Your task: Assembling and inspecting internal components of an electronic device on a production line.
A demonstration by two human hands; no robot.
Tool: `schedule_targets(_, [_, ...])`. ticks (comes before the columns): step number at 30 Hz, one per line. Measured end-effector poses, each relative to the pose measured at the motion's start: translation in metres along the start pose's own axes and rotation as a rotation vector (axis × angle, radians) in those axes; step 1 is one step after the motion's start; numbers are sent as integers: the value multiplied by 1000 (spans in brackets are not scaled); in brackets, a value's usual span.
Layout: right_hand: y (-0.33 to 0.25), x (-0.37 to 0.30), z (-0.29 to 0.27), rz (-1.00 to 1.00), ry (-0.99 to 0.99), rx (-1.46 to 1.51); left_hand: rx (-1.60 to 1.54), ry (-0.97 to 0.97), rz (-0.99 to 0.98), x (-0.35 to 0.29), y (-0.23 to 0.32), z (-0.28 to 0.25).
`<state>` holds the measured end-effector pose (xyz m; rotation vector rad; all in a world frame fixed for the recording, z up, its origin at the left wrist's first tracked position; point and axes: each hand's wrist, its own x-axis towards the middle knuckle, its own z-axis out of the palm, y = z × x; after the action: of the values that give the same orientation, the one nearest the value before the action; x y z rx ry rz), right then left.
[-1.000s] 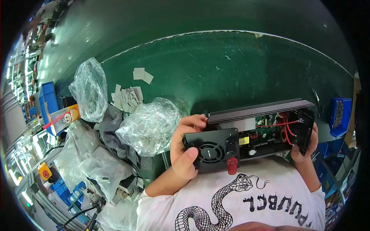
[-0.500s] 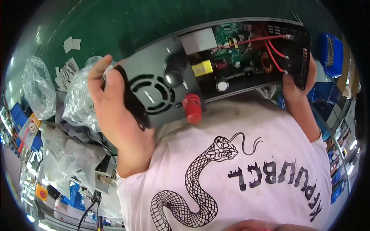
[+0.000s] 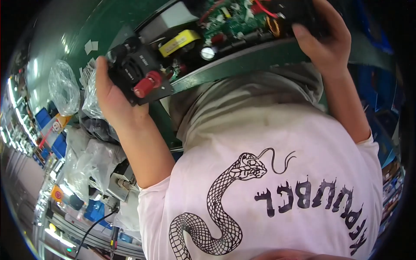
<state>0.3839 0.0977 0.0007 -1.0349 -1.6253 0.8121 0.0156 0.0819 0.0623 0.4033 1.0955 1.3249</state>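
I hold an open power inverter (image 3: 255,55) between both hands at the top of the view, its inside facing up. My left hand (image 3: 119,102) grips the end panel, which carries a red terminal (image 3: 147,85), a black terminal (image 3: 124,48) and fan slots. Around the opposite dark end my right hand (image 3: 326,43) is closed, with red wires (image 3: 265,9) near it. Inside the case lie a green circuit board (image 3: 232,27), a yellow-wrapped transformer (image 3: 178,43) and a copper coil. The upper edge of the picture cuts off part of the inverter.
Under the inverter is a green tabletop (image 3: 125,17). To the left lie clear plastic bags (image 3: 64,89) and small white paper pieces (image 3: 91,46). Further down at left are more bags (image 3: 97,160) and a black cable (image 3: 93,232). A dim blue bin (image 3: 375,26) stands at the right.
Both hands have carried the inverter upward in the view, away from my body. It has tilted, so the end panel shows at a steeper angle. My left hand has shifted along with it.
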Motion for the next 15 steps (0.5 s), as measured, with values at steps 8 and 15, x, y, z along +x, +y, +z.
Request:
schedule_targets(8, [-32,17,11,-149,-3,296,499,-402,579,-35,-21,-7])
schedule_targets(15, [-36,13,8,2,-9,298,872,-317,603,-36,-20,-20])
